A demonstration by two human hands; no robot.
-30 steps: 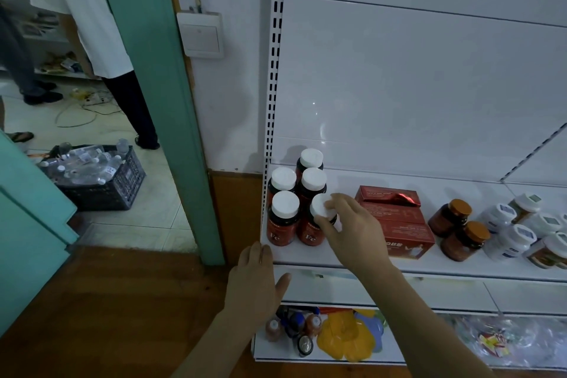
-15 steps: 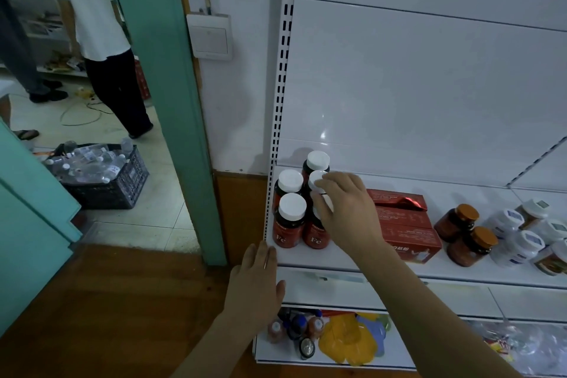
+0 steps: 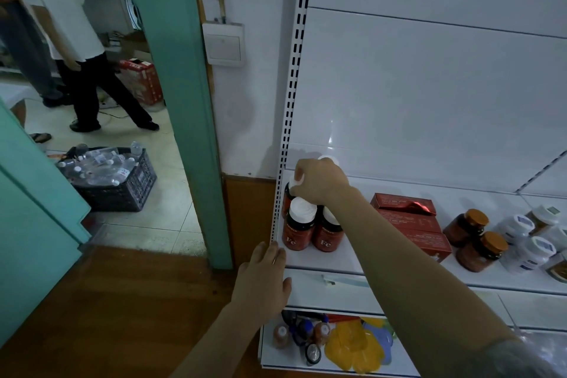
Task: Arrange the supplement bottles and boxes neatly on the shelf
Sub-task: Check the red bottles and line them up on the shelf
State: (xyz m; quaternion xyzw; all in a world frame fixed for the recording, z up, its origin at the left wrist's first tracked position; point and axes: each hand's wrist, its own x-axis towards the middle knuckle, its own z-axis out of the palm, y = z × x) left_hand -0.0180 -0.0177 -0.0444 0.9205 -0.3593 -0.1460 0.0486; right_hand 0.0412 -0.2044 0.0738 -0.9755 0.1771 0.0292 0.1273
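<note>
Two hands at white metal shelf [image 3: 383, 261] beside teal door frame [image 3: 171, 70], wooden floor [image 3: 107, 301] below. Right hand [image 3: 319, 182], previously on nearer front bottle, now grips white-capped red rear bottle [image 3: 290, 193]. Left hand [image 3: 264, 279] flat, unmoved, at shelf corner.

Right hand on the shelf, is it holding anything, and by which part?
The right hand grips a red bottle by its white cap, fingers curled over it.
</note>
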